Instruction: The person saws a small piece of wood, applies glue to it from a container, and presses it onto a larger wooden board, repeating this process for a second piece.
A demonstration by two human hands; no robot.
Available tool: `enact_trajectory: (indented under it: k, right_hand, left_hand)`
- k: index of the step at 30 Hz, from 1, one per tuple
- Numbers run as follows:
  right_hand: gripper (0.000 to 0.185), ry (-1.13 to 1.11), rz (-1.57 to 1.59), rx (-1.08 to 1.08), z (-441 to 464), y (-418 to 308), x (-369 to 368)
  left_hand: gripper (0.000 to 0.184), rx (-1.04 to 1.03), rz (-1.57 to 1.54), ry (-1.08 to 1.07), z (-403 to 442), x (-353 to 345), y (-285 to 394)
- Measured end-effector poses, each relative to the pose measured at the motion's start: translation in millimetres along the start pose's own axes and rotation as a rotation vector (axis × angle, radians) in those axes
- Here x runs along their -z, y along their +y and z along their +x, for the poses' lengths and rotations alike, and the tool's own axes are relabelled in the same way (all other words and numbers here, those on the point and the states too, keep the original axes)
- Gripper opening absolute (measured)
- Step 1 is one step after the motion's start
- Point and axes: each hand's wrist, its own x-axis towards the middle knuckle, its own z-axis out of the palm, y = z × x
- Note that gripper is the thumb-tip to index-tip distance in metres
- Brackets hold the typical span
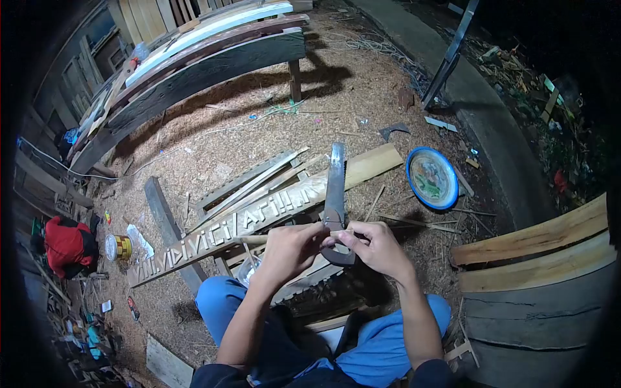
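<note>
My left hand [291,252] and my right hand [378,249] meet in front of my lap, both closed. Their fingertips pinch a small pale piece [333,234] that looks like a wood sliver. Right at the fingers is a long machete-like blade [336,181], dark with a bright tip, pointing away from me. Its dark lower end [339,257] shows below my fingers; what supports it is hidden. Beyond my hands a wooden plank with carved raised letters [259,213] lies slanting across other boards.
A blue-rimmed round basin [432,178] stands to the right. Long boards [537,271] lie at the far right. A timber workbench [213,77] spans the upper left. A tin [119,247] and red cloth [65,246] are at left. Shavings cover the ground [362,84].
</note>
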Motion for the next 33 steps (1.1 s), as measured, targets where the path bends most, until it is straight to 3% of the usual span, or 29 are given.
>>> enact_trajectory:
  k: [8, 17, 20, 22, 25, 29, 33]
  right_hand:
    - [0.027, 0.128, 0.12, 0.165, 8.4, 47.0, -33.7]
    - [0.026, 0.153, 0.034, 0.182, 12.2, 35.1, -39.8]
    - [0.033, 0.127, 0.072, 0.084, 12.9, 26.1, -41.8]
    - [0.038, 0.041, 0.282, 0.052, 14.4, 12.5, -36.2]
    - [0.039, 0.006, 0.326, 0.067, 17.0, -0.9, -26.3]
    - [0.036, 0.021, 0.445, 0.009, 23.4, 14.6, -41.9]
    - [0.036, -0.02, 0.404, 0.013, 25.4, 7.4, -37.2]
  left_hand:
    - [0.013, -0.005, 0.023, -0.018, -3.8, -0.7, -14.5]
    - [0.013, 0.004, 0.008, 0.004, -8.5, -0.1, -19.9]
    - [0.02, 0.078, -0.071, 0.026, -8.0, -0.6, -22.8]
    - [0.029, 0.179, -0.377, 0.028, -6.0, -8.7, -30.0]
    - [0.034, 0.163, -0.457, 0.072, -5.3, -3.9, -27.5]
    - [0.031, 0.018, -0.272, 0.186, -4.5, -4.6, -32.7]
    - [0.028, 0.009, -0.178, 0.176, -7.1, -2.3, -33.7]
